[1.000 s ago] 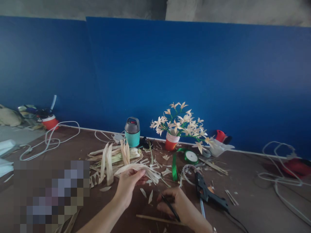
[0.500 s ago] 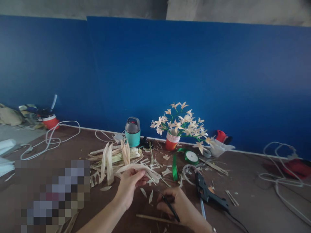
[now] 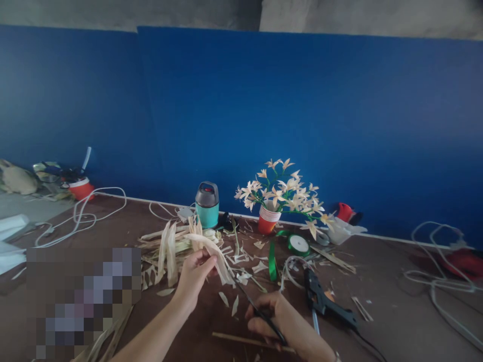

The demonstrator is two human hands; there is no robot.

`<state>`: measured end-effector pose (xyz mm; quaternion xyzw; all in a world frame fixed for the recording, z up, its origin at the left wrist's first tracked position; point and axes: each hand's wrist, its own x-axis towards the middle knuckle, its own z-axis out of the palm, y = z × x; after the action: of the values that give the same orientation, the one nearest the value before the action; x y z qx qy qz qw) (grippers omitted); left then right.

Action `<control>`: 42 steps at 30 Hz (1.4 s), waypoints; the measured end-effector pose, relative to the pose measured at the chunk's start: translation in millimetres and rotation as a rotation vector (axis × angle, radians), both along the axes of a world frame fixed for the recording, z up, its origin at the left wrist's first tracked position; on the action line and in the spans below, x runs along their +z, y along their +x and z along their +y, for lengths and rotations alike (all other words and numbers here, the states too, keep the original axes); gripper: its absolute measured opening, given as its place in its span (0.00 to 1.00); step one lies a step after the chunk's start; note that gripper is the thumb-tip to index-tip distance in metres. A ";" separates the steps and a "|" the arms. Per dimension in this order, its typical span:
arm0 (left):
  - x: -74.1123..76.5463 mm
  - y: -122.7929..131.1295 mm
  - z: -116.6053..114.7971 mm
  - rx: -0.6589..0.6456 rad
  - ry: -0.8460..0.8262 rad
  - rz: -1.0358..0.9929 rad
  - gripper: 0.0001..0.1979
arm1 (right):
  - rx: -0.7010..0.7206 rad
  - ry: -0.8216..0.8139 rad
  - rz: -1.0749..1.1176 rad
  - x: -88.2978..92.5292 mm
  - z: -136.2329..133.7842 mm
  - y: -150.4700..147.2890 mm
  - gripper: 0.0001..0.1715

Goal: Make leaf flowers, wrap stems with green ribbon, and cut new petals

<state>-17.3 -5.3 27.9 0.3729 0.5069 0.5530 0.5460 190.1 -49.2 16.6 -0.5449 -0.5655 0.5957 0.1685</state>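
Note:
My left hand [image 3: 196, 274] is closed on a pale strip of dried husk [image 3: 215, 250], which arches up and hangs down to the right of the fingers. My right hand [image 3: 277, 317] holds dark scissors [image 3: 258, 311], their blades pointing up and left to the strip's right edge. Below the hands a thin stick [image 3: 241, 338] lies on the brown table [image 3: 188, 339]. Cut husk scraps [image 3: 235, 305] are scattered between and beyond the hands. Behind my left hand is a pile of husks [image 3: 169, 246].
Pale flowers on green stems stand in a red cup [image 3: 267, 221], beside a teal container [image 3: 207, 206]. Right of my hands are a green ribbon spool [image 3: 298, 244] and a black glue gun [image 3: 328, 304]. White cables [image 3: 79, 216] lie at both sides. A blue wall [image 3: 234, 115] rises behind.
My left hand has lifted the strip and tilted it, so its free end now hangs down. The scissors have moved up and left against the strip, their blades now clearly visible.

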 end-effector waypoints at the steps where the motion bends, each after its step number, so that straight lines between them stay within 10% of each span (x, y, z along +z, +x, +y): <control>1: -1.1 0.4 -0.1 -0.014 -0.006 0.011 0.11 | 0.004 -0.003 -0.006 -0.5 0.2 -0.4 0.18; 42: -7.8 -1.6 1.2 -0.351 -0.191 -0.233 0.13 | 0.070 -0.072 0.064 1.1 0.9 -0.2 0.15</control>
<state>-18.9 -4.1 20.2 0.3357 0.4180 0.4383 0.7214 189.9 -48.3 17.7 -0.5112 -0.5567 0.6384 0.1456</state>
